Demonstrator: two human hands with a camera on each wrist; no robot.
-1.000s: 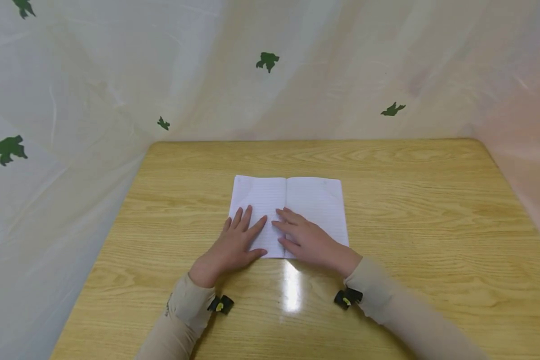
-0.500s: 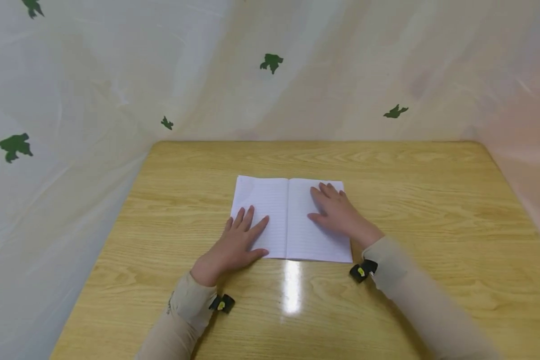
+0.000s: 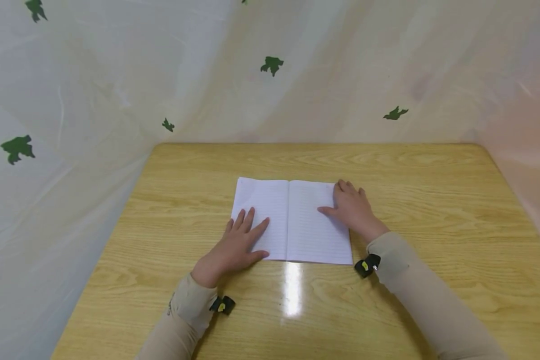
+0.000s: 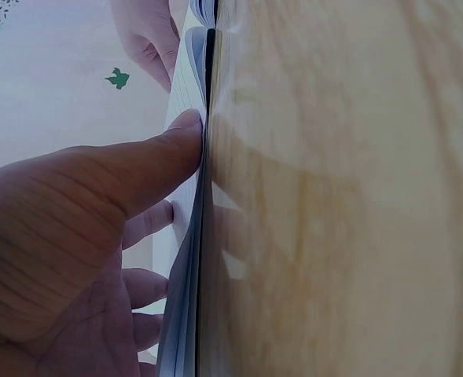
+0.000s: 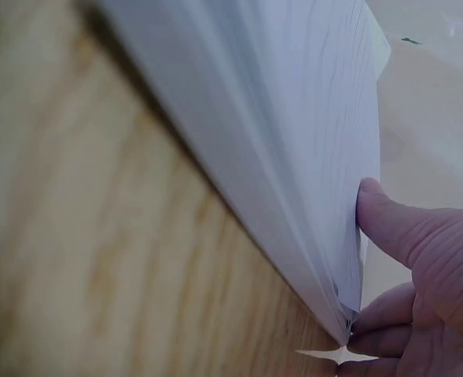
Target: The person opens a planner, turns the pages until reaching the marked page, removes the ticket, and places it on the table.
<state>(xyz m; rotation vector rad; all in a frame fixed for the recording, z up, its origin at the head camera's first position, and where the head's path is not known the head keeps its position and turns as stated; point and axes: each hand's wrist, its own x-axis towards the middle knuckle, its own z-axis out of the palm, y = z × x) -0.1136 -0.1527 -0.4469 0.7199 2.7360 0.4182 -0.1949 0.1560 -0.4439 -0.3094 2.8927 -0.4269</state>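
Note:
An exercise notebook (image 3: 312, 235) with lined white pages lies open on the wooden table, its centre fold running away from me. My left hand (image 3: 236, 245) rests with spread fingers on the left page; in the left wrist view its thumb (image 4: 156, 161) presses at the near edge of the pages. At the right page's far outer corner is my right hand (image 3: 353, 205). Its thumb (image 5: 392, 220) lies on the page while the other fingers touch the outer edge, as the right wrist view shows. No page is visibly lifted between them.
The wooden table (image 3: 432, 225) extends around the notebook on all sides. Behind it hangs a pale curtain (image 3: 324, 75) with green bird shapes. A dark band with a small device (image 3: 366, 266) sits on the right wrist, and a similar one (image 3: 222, 305) on the left.
My right hand has swept from the centre fold across the right page to its far outer corner. The left hand has stayed on the left page.

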